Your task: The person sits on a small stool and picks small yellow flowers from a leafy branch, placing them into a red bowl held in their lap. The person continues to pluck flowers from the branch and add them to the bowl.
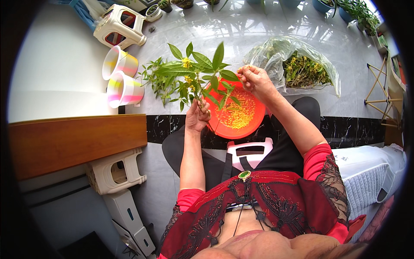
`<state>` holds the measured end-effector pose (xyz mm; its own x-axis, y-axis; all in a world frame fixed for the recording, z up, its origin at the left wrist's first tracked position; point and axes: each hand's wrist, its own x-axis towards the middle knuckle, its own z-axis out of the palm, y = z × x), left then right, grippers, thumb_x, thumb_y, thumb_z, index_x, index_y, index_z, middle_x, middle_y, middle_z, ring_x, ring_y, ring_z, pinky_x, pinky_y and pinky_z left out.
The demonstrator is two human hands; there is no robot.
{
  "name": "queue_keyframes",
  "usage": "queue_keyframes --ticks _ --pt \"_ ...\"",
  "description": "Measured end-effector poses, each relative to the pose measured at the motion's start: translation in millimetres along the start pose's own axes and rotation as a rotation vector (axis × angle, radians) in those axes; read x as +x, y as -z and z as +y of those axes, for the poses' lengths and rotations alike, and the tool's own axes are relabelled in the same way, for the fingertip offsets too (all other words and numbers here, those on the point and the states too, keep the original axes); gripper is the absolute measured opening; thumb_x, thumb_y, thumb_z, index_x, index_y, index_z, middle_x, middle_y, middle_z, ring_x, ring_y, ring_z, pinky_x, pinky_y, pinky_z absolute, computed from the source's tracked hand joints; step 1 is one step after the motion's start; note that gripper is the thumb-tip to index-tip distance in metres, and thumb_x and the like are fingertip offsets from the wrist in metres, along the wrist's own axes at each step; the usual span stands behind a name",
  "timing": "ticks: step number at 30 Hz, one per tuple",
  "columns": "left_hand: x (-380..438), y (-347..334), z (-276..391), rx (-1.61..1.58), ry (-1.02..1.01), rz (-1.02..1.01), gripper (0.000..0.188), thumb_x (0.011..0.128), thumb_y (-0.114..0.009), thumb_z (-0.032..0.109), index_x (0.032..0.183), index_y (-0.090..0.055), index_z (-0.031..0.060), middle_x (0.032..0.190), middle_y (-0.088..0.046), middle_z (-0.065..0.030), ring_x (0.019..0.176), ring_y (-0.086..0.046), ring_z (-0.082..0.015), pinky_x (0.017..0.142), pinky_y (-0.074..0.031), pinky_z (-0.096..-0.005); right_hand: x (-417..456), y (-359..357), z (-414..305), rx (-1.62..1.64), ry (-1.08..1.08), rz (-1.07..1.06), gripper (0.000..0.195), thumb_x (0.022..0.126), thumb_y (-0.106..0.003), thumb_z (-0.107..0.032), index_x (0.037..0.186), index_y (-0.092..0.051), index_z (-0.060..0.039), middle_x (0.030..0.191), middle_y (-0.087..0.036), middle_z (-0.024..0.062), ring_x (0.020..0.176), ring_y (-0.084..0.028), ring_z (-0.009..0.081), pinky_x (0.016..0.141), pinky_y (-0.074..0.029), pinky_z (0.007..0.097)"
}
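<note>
My left hand (198,116) is closed round the stems of a leafy branch with small yellow flowers (200,68), held up over the left rim of a red plastic basin (212,121). Small yellow blossoms (241,111) lie scattered in the basin. Above the basin's upper right rim, my right hand (255,80) has thumb and fingertips pinched together on a tiny yellow bit, apparently a blossom. Right of that hand, a clear plastic bag (334,76) lies on its side with flowering cuttings (302,71) inside. Left of the held branch, leafy sprigs (158,79) lie on the tiles.
Two white, pink and yellow plastic buckets (129,64) (131,92) and a cream stool (127,27) stand at the left. A pink stool (255,158) is between my legs. Potted plants (323,5) line the far edge; a folding frame (383,97) stands right.
</note>
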<state>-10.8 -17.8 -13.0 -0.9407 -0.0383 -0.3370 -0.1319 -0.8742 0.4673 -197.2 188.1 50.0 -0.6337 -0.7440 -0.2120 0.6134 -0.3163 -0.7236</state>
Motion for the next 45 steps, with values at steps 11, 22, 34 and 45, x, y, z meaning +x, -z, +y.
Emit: queue_keyframes --ticks 11,22,34,45 --pt "1 3 -2 0.055 -0.038 0.037 0.036 0.086 -0.056 0.047 0.085 -0.053 0.0112 0.068 -0.046 0.0032 0.042 -0.029 -0.0059 0.044 -0.022 -0.0205 1 -1 1 -0.223 0.106 0.078 0.016 0.094 -0.048 -0.013 0.100 -0.057 -0.0016 0.073 -0.056 -0.0004 0.053 -0.043 0.0025 0.046 -0.034 0.0164" --pt "2 -11 4 0.297 -0.600 0.335 0.022 0.087 -0.060 0.029 0.082 -0.050 0.0112 0.070 -0.052 -0.0006 0.057 -0.045 -0.0082 0.047 -0.032 -0.0199 24 32 37 -0.825 0.343 0.466 0.016 0.081 -0.049 -0.001 0.093 -0.059 0.0013 0.083 -0.060 0.0097 0.075 -0.058 0.0193 0.069 -0.047 0.0297" --pt "-4 -14 6 0.279 -0.705 0.598 0.021 0.087 -0.063 0.023 0.081 -0.047 0.0089 0.063 -0.047 0.0047 0.048 -0.038 -0.0027 0.044 -0.030 -0.0166 22 24 178 -2.003 -0.211 -0.209 0.042 0.077 -0.055 -0.012 0.119 -0.054 -0.0148 0.138 -0.035 0.0156 0.129 -0.030 0.0365 0.098 -0.029 0.0584" --pt "9 -7 -8 0.636 -0.635 0.743 0.033 0.080 -0.072 0.028 0.074 -0.045 0.0099 0.064 -0.048 0.0046 0.052 -0.038 -0.0020 0.046 -0.032 -0.0172 -13 -53 88 -0.897 0.130 -0.121 0.011 0.084 -0.059 -0.006 0.090 -0.062 0.0019 0.074 -0.064 0.0057 0.067 -0.059 0.0099 0.060 -0.047 0.0243"
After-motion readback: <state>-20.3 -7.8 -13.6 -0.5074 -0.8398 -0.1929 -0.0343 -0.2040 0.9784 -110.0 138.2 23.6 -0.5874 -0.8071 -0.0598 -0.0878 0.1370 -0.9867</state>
